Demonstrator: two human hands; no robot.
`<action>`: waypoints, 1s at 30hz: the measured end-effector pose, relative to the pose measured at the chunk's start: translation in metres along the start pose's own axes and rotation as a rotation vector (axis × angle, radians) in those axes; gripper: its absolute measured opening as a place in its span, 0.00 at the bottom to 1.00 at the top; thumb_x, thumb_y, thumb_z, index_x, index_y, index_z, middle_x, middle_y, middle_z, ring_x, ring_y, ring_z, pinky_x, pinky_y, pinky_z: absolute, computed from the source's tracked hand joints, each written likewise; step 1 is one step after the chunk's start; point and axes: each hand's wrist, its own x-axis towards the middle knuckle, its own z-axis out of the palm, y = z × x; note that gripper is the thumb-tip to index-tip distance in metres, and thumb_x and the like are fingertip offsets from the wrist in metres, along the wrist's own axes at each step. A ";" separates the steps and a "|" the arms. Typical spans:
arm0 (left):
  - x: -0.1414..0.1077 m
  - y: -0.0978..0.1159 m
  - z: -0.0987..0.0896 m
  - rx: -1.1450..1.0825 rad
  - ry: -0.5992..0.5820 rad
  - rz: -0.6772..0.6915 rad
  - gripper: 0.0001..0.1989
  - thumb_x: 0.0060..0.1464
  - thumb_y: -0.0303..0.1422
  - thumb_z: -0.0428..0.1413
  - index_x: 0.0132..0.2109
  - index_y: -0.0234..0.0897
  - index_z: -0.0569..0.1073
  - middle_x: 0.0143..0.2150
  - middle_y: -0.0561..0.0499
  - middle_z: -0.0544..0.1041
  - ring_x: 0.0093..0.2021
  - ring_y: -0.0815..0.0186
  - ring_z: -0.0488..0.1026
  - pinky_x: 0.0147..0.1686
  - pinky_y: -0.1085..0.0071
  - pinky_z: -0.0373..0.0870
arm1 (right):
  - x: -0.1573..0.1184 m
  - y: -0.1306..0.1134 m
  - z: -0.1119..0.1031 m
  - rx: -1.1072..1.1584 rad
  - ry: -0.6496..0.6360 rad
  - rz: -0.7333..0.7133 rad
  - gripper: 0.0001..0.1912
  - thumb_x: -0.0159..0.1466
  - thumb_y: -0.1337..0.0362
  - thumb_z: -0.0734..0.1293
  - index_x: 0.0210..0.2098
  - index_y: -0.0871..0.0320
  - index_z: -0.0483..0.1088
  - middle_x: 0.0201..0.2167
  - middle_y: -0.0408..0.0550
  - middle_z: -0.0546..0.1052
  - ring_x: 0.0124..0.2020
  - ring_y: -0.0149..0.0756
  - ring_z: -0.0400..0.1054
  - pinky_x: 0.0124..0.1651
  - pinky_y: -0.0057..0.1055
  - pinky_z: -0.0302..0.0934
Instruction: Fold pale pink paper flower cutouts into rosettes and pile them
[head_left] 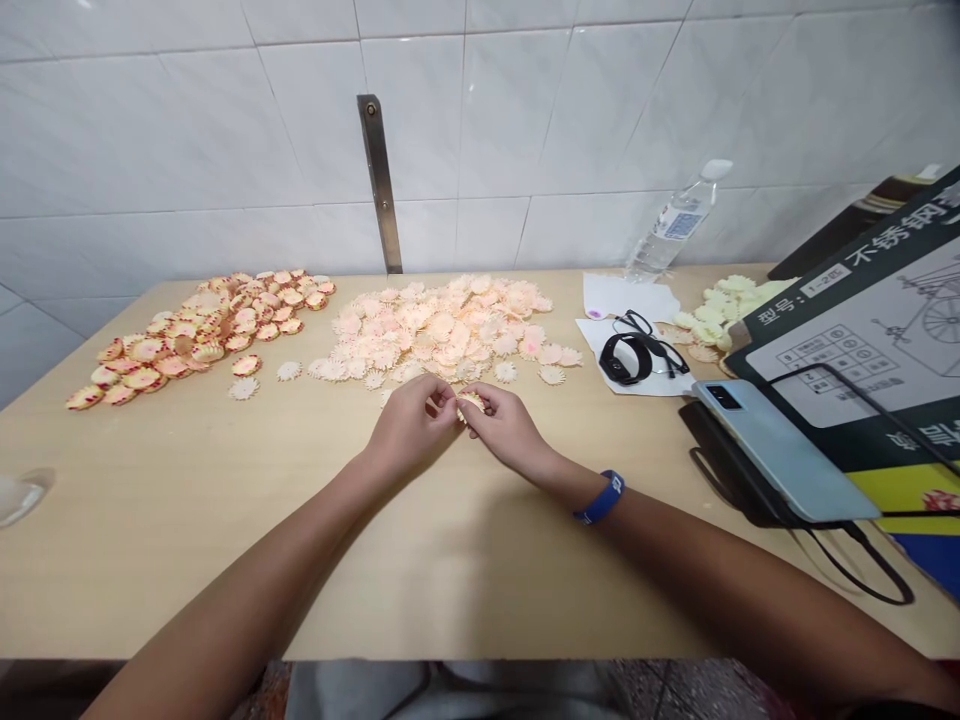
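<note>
Close together above the middle of the table (pixel 420 560), my two hands meet at one small flower-shaped disc (pixel 471 404), yellowish with red at its jagged edge. My right hand (pixel 504 420) pinches the disc between thumb and fingers. My left hand (pixel 412 420) has its thumb and fingertips pressed together at the disc's left side. Just beyond them spreads a heap of thin pale pink jagged discs (pixel 442 325). To the left lies a pile of thicker yellow discs with red edges (pixel 202 330). Two pale discs lie singly between the piles.
On the right stand a clear water bottle (pixel 679 222), white paper (pixel 626 297), glasses (pixel 660 345) and a black smart band (pixel 625 358). Pale green pieces (pixel 716 312) lie beside a leaning printed box (pixel 885 300). A light blue phone (pixel 784 450) with cables sits near the right forearm.
</note>
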 end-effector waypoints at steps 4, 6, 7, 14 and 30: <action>0.004 0.000 -0.005 -0.236 -0.084 -0.136 0.07 0.52 0.35 0.55 0.31 0.36 0.70 0.29 0.52 0.74 0.29 0.68 0.72 0.31 0.71 0.69 | 0.001 -0.001 -0.002 0.083 -0.060 -0.009 0.11 0.63 0.58 0.63 0.31 0.59 0.70 0.24 0.42 0.71 0.26 0.31 0.67 0.31 0.27 0.60; 0.006 0.000 -0.008 -0.303 -0.121 -0.158 0.07 0.50 0.35 0.55 0.30 0.35 0.70 0.27 0.52 0.73 0.28 0.68 0.71 0.31 0.72 0.68 | 0.001 0.001 -0.003 0.079 -0.071 -0.030 0.12 0.63 0.57 0.63 0.29 0.59 0.69 0.24 0.42 0.70 0.25 0.30 0.65 0.30 0.27 0.59; 0.007 0.000 -0.009 -0.321 -0.136 -0.158 0.06 0.49 0.34 0.55 0.29 0.36 0.70 0.27 0.53 0.73 0.28 0.69 0.70 0.30 0.72 0.67 | 0.001 0.003 -0.003 0.067 -0.072 -0.038 0.13 0.64 0.56 0.63 0.28 0.58 0.69 0.23 0.42 0.69 0.25 0.30 0.64 0.29 0.26 0.58; 0.003 -0.003 -0.007 -0.233 -0.174 -0.075 0.09 0.54 0.37 0.55 0.36 0.36 0.72 0.34 0.50 0.76 0.34 0.66 0.74 0.33 0.71 0.70 | 0.001 0.004 -0.003 0.003 -0.023 -0.025 0.14 0.63 0.57 0.62 0.26 0.58 0.68 0.19 0.41 0.66 0.23 0.30 0.61 0.26 0.26 0.52; -0.003 -0.005 -0.006 0.281 0.064 0.306 0.08 0.60 0.32 0.54 0.36 0.38 0.77 0.37 0.48 0.79 0.38 0.64 0.73 0.35 0.70 0.68 | -0.002 0.003 -0.001 -0.029 -0.049 -0.080 0.19 0.68 0.55 0.57 0.24 0.57 0.64 0.21 0.43 0.68 0.26 0.32 0.63 0.32 0.30 0.57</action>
